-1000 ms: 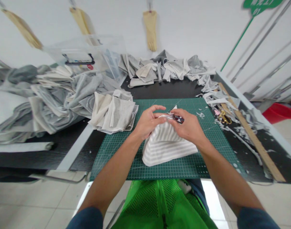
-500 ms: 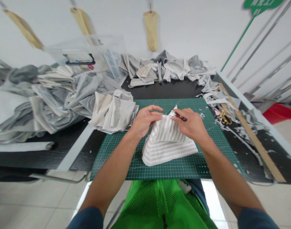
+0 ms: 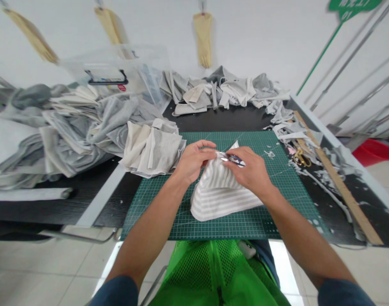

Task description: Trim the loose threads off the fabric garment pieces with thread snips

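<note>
A striped grey-and-white cloth [image 3: 221, 202] lies partly folded on the green cutting mat [image 3: 178, 227], its upper edge raised. My left hand [image 3: 194, 160] is closed on that edge in a pinch between thumb and fingers. Closed round a pair of thread snips [image 3: 237, 160] is my right hand [image 3: 252, 172], just to the right of the left fingertips. The silver blades point left and meet the cloth's edge; I cannot tell exactly where they touch it. A white corner of cloth stands up behind the snips.
Grey and white cloth pieces [image 3: 153, 148] are piled on the left, beside a clear plastic box [image 3: 108, 68]. More scraps [image 3: 220, 89] line the back. Gold-handled scissors [image 3: 302, 158], a wooden ruler [image 3: 344, 187] and offcuts lie at the right edge.
The snips have shifted left, and their blades now lie close to my left fingertips. My right hand has moved slightly left with them; my left hand keeps its pinch.
</note>
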`<state>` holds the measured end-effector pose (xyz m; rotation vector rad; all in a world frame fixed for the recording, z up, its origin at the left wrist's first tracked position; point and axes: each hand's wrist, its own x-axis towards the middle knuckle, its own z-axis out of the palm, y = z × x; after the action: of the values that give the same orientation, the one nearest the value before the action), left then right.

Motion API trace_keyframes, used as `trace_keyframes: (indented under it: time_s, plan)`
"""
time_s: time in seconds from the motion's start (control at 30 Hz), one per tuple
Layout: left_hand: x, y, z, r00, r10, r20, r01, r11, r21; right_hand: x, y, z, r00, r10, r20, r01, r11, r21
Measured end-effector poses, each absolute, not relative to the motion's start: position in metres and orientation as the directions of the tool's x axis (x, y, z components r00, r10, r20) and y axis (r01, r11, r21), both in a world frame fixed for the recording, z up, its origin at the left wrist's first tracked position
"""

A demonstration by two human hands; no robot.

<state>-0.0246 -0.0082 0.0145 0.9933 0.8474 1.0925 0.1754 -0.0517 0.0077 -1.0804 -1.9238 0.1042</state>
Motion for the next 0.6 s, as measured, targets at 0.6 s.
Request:
trace_keyframes:
  time_s: [0.6]
  plan:
    - [-0.024, -0.0116, 0.0199, 0.302, 0.948, -0.105, -0.305, 0.2, 0.931, 0.1678, -0.0554, 0.0092, -0.057, 0.771, 0.634, 0.654, 0.509, -0.56]
